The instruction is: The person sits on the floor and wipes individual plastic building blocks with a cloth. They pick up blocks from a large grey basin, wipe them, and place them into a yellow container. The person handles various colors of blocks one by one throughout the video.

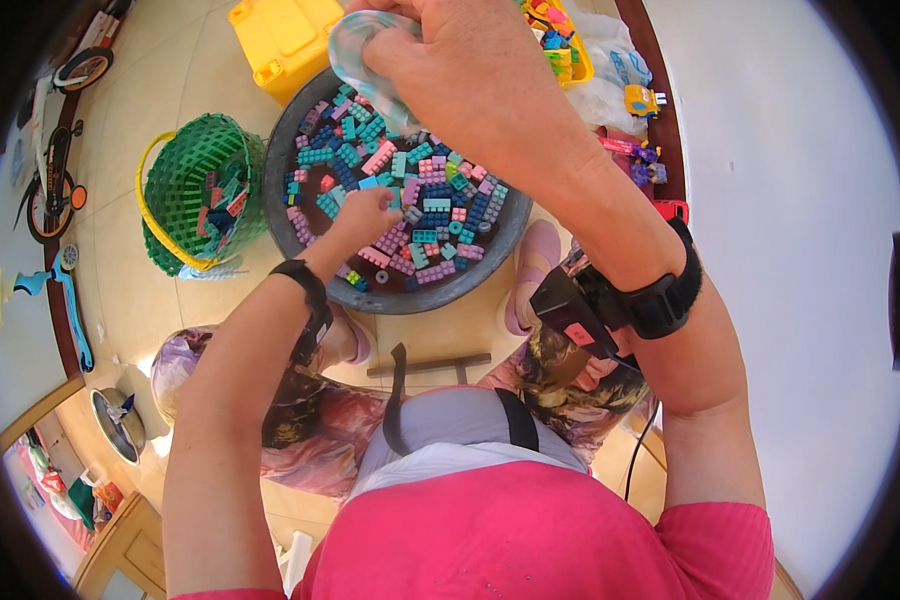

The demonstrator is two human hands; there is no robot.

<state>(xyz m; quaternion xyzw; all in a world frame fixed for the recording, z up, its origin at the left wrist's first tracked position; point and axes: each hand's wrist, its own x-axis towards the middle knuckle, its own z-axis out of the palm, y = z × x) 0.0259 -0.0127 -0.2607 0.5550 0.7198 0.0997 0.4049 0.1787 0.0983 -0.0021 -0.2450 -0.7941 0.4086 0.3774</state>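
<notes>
A round dark grey basin (401, 304) stands on the floor before me, with many plastic building bricks (435, 204) in pink, purple, teal and dark blue, apparently lying in liquid. My left hand (370, 219) is over the bricks near the basin's middle, its fingers bent beside a teal brick; whether it grips one is unclear. Above the basin's far right side, my right hand (450, 60) holds a checked, pale green and white cloth (371, 64), pinched between thumb and fingers. Part of the basin is hidden behind this hand.
Left of the basin stands a green woven basket (187, 154) with a yellow handle, holding bricks. A yellow box (289, 37) and a yellow tray of toys (581, 64) are beyond. Toy vehicles (643, 100) lie by the right wall. A metal bowl (136, 431) and child's bikes stand left.
</notes>
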